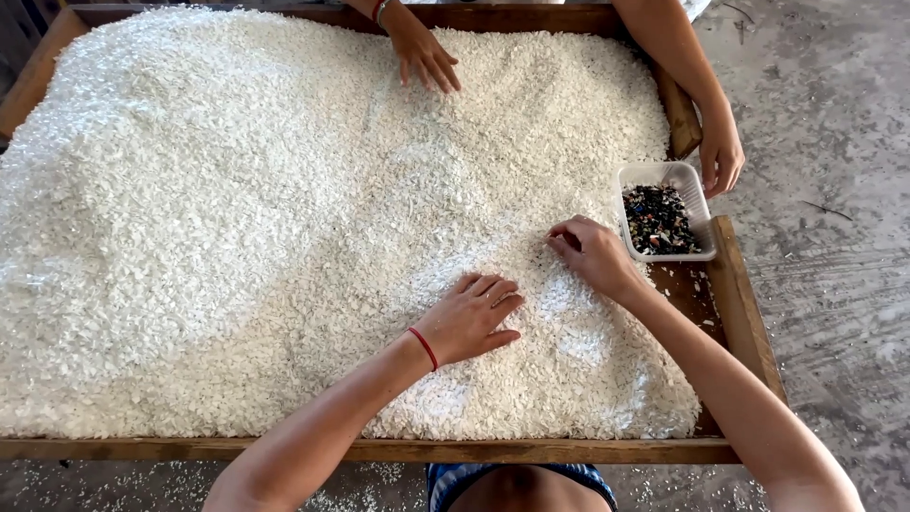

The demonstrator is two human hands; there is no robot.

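Two own hands on white flakes point(284, 218): left hand point(469, 318) flat, grip apart; right hand point(592, 251) pinching flakes.

A heap of plastic flakes point(284, 218) is spread across the framed tabletop point(749, 322). A small tray of sorted-out bits point(664, 175) is set at the right edge. The left hand point(469, 318) and right hand point(592, 251) are laid on the flakes left of the tray. A co-worker's hands point(422, 52) are placed at the far side.
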